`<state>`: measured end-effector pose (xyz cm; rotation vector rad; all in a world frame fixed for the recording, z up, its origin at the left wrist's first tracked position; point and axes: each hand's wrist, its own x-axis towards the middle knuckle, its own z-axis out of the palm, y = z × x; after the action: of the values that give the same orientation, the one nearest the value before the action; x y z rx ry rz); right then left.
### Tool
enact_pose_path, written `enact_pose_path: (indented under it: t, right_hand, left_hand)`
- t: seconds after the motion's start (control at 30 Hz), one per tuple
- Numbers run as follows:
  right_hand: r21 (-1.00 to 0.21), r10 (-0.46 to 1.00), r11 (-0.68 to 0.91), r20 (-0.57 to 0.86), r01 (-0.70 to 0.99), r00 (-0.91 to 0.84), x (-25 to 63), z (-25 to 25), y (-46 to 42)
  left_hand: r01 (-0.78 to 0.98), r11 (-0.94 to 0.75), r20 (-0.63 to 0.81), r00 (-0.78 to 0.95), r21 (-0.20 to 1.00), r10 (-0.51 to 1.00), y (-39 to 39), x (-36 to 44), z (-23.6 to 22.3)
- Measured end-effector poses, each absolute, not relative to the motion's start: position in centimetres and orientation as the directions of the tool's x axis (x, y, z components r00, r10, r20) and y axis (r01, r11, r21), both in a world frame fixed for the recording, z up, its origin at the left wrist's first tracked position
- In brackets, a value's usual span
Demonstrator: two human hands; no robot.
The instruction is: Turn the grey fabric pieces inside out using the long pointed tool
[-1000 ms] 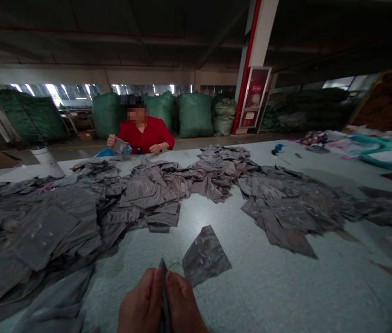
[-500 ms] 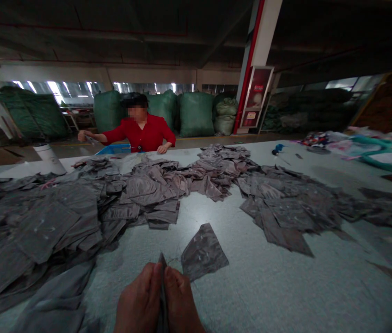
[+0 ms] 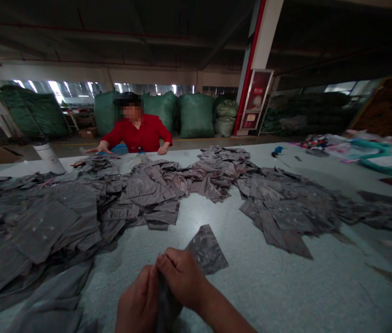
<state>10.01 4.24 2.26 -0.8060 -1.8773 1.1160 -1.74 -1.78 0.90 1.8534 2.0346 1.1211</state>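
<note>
The left hand [image 3: 137,300] and the right hand [image 3: 182,277] are both closed on a grey cloth piece [image 3: 168,305] at the near edge of the table [image 3: 268,286]; the right hand sits higher, its fingers curled over the top of the piece; a flat grey panel [image 3: 208,249] lies on the table, touching the right hand and partly behind it; heaps of grey cloth pieces [image 3: 140,194] spread left and right across the table; at the far edge, a co-worker in a red top [image 3: 137,134] rests both hands on the table; green sacks [image 3: 196,115] stand behind.
</note>
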Motion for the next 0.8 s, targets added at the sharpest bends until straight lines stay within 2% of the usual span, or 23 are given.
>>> enact_pose_path:
  t: [0.1,0.23,0.3,0.37,0.47,0.57,0.67,0.8]
  right_hand:
    - [-0.92,0.821,0.39,0.332,0.032,-0.464,9.3,1.9,4.2]
    - [-0.958,0.929,0.11,0.194,-0.266,-0.314,7.4,0.0,2.7]
    - [-0.943,0.946,0.061,0.159,-0.328,-0.283,6.8,-0.6,2.2]
    - [-0.95,0.939,0.09,0.181,-0.298,-0.294,6.8,-0.5,2.3]
    - [-0.968,0.91,0.22,0.249,-0.123,-0.331,7.8,0.4,3.1]
    - [-0.949,0.875,0.315,0.283,0.016,-0.393,8.6,1.2,3.6]
    - [-0.968,0.897,0.24,0.252,-0.079,-0.363,8.4,0.8,3.2]
    - [-0.961,0.95,0.093,0.164,-0.26,-0.265,7.0,-0.6,2.2]
  left_hand:
    - [0.803,-0.044,0.324,-0.188,0.594,0.927,-1.5,-2.1,1.9]
    - [0.809,-0.059,0.332,-0.173,0.584,0.927,-1.5,-1.8,2.7]
    - [0.801,-0.094,0.363,-0.161,0.591,0.918,-1.6,-1.8,2.4]
    - [0.751,-0.103,0.355,-0.182,0.652,0.917,-1.6,-1.7,1.7]
    - [0.64,-0.068,0.31,-0.274,0.766,0.91,-1.4,-1.4,0.5]
    - [0.566,-0.043,0.279,-0.337,0.823,0.899,-1.3,-0.8,0.2]
    - [0.596,-0.051,0.276,-0.294,0.802,0.915,-1.5,-0.9,0.7]
    - [0.758,-0.123,0.354,-0.15,0.641,0.923,-1.8,-2.0,1.5]
